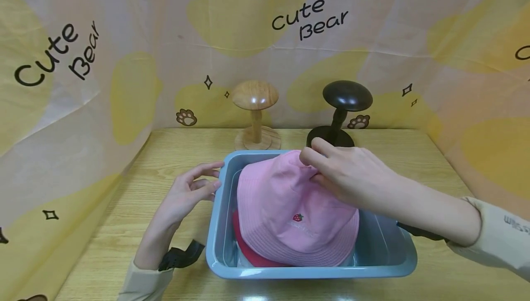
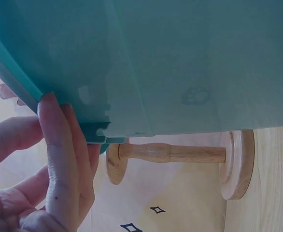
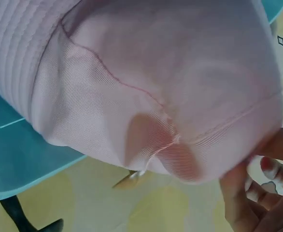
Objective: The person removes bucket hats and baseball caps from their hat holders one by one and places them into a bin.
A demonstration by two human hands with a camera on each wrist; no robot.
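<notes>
A pink bucket hat (image 1: 285, 199) with a small strawberry embroidered on its front sits in a light blue plastic basin (image 1: 314, 272). My right hand (image 1: 348, 172) pinches the top of its crown, and the fabric gathers there into folds. In the right wrist view, the thumb and fingers (image 3: 235, 186) hold the crown's edge. My left hand (image 1: 192, 188) is at the basin's left rim, its bent fingers gripping the lip from outside. Something red (image 1: 256, 250) shows under the hat's brim, mostly hidden, with a pale piece below it.
Behind the basin stand a light wooden hat stand (image 1: 255, 96) and, to its right, a black hat stand (image 1: 348, 96). All rest on a wood-grain table (image 1: 178, 153). A printed cloth (image 1: 248, 29) surrounds the table at the back and sides.
</notes>
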